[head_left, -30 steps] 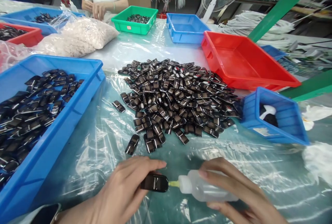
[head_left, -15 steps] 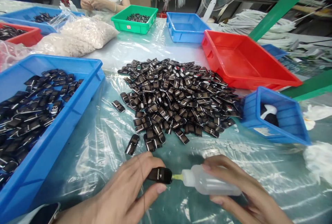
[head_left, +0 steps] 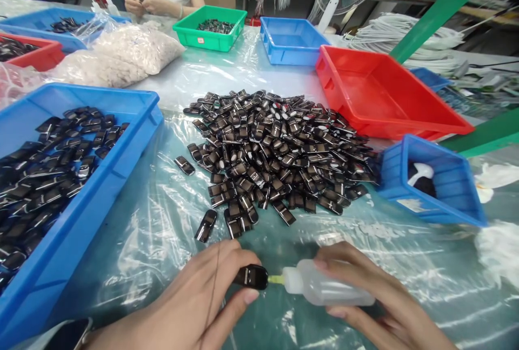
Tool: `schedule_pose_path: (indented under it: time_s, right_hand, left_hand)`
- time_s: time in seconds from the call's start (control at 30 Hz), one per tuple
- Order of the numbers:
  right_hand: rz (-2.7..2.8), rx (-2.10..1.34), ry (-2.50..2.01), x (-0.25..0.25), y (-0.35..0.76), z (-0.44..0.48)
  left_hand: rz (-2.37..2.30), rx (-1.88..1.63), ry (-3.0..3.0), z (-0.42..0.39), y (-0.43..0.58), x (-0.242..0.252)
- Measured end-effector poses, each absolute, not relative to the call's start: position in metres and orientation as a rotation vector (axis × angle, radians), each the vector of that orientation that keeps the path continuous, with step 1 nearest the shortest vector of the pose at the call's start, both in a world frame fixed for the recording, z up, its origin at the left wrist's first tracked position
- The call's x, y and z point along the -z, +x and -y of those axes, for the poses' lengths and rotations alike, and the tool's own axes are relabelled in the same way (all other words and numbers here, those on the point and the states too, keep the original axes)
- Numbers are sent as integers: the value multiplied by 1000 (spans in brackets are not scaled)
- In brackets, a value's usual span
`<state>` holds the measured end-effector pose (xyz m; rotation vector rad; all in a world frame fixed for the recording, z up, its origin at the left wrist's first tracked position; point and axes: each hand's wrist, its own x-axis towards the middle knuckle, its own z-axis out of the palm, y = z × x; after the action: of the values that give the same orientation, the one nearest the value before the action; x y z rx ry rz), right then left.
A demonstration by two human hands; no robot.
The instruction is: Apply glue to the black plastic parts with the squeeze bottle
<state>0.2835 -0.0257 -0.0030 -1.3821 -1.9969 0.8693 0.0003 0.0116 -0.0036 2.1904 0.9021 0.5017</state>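
Observation:
Between thumb and fingers, my left hand (head_left: 211, 290) pinches a small glossy black plastic casing (head_left: 254, 276) with a rounded end. My right hand (head_left: 373, 290) grips a translucent white squeeze bottle (head_left: 328, 284), tipped onto its side. Its narrow yellow nozzle (head_left: 276, 280) points left and meets the casing's rounded end; whether it goes inside I cannot tell. Just beyond my hands lies a large heap of similar black casings (head_left: 275, 150), with a few loose ones at its near edge.
At left, a blue tray (head_left: 133, 150) holds many black casings. Right of the heap stand a red tray (head_left: 389, 91) and a small blue bin (head_left: 454, 188) with a white-handled item inside. Plastic bags (head_left: 138, 47), a green tray (head_left: 190, 36) and a co-worker's hands (head_left: 152, 5) are farther back.
Both hands keep their holds on the casing and the bottle. Only a very slight shift shows in the casing, bottle and camera view.

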Motion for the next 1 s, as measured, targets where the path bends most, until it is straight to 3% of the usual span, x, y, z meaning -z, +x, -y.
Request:
schedule_pose_path:
  time_s: [1.0]
  right_hand:
    - [1891, -771, -1418, 9, 272, 33]
  left_hand:
    - [-978, -543, 2134, -10, 3, 4]
